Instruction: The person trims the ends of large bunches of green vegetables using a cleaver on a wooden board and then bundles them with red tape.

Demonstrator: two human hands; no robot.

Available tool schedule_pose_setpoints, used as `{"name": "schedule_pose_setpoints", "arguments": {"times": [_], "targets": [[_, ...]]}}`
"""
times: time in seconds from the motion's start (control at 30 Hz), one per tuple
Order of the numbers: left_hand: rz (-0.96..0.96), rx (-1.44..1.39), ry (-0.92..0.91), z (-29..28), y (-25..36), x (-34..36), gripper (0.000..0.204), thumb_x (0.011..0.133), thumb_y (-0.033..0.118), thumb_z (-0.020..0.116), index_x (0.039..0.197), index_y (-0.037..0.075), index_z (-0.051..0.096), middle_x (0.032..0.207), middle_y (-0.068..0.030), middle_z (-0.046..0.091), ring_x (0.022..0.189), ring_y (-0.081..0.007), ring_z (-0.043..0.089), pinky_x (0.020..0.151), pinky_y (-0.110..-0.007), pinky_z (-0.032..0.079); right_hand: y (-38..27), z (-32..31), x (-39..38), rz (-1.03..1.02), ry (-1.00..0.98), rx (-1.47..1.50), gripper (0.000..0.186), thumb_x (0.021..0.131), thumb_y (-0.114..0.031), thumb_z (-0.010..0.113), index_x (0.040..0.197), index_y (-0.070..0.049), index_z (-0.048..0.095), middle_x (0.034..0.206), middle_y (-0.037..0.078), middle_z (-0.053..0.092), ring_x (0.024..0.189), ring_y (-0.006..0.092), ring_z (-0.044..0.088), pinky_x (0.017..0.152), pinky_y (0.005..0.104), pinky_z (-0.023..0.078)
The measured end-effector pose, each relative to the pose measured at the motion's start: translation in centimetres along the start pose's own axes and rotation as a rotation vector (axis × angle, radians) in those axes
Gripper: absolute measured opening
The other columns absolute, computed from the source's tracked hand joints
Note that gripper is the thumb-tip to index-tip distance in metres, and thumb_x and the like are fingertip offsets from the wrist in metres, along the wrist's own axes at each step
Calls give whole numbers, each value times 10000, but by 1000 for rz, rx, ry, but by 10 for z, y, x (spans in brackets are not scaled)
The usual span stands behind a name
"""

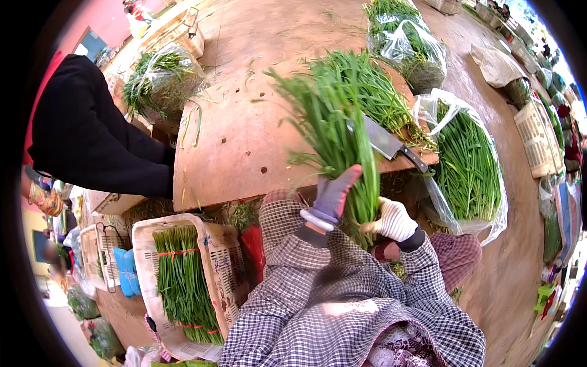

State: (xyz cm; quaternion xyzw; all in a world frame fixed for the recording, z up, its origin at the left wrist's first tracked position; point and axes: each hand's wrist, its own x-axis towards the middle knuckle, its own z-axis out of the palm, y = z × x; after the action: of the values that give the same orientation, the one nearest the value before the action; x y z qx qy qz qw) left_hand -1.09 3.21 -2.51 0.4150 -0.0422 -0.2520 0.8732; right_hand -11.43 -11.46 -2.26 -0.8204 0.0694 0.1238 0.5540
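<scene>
My left hand [333, 199], in a purple-grey glove with a pale bangle at the wrist, is closed around the middle of a loose bunch of garlic chives [330, 122]. Lower down, my right hand [392, 221], in a white striped glove, grips the stalk ends of the same bunch. The leaves fan upward over the wooden board [226, 147], their tips slightly blurred. A cleaver [388, 144] with a dark handle lies on the board behind the bunch, its blade partly covered. Beyond it rests a pile of loose chives [367, 85].
At my left a plastic crate [208, 244] holds chives tied with red bands. An open plastic bag of chives [468, 165] stands right of the board, another bag [413, 52] behind it. A bag of greens [165, 82] and a person's dark-clothed leg [98, 134] are at the far left.
</scene>
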Motion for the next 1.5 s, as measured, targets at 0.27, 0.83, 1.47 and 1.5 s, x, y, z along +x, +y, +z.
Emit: {"name": "schedule_pose_setpoints", "arguments": {"times": [0.27, 0.83, 1.47, 1.5], "targets": [[-250, 160, -176, 17, -25, -8, 401, 845, 220, 680, 1154, -28, 617, 1121, -88, 642, 1000, -167, 606, 862, -287, 470, 8, -2, 20, -164, 229, 357, 574, 594, -233, 894, 1029, 2, 603, 904, 28, 678, 811, 111, 617, 748, 277, 512], [607, 493, -483, 95, 139, 63, 311, 776, 155, 761, 1030, 29, 634, 935, -48, 665, 880, -121, 618, 742, -289, 534, -119, -45, 74, -499, 173, -28, 284, 655, -135, 808, 873, -30, 659, 765, 22, 686, 675, 114, 648, 638, 273, 535], [530, 747, -271, 63, 128, 117, 348, 780, 211, 751, 1049, 39, 612, 870, -32, 655, 772, -119, 594, 649, -277, 499, -122, -58, 154, -607, 215, -213, 397, 750, -161, 748, 1096, -36, 597, 995, 66, 675, 908, 177, 645, 772, 305, 513], [601, 778, -252, 62, 125, 116, 258, 825, 175, 692, 1026, 24, 630, 821, -27, 664, 702, -95, 587, 608, -254, 480, -114, -58, 153, -578, 193, -10, 444, 701, -144, 795, 1069, -16, 584, 905, 74, 677, 828, 170, 658, 739, 290, 526]]}}
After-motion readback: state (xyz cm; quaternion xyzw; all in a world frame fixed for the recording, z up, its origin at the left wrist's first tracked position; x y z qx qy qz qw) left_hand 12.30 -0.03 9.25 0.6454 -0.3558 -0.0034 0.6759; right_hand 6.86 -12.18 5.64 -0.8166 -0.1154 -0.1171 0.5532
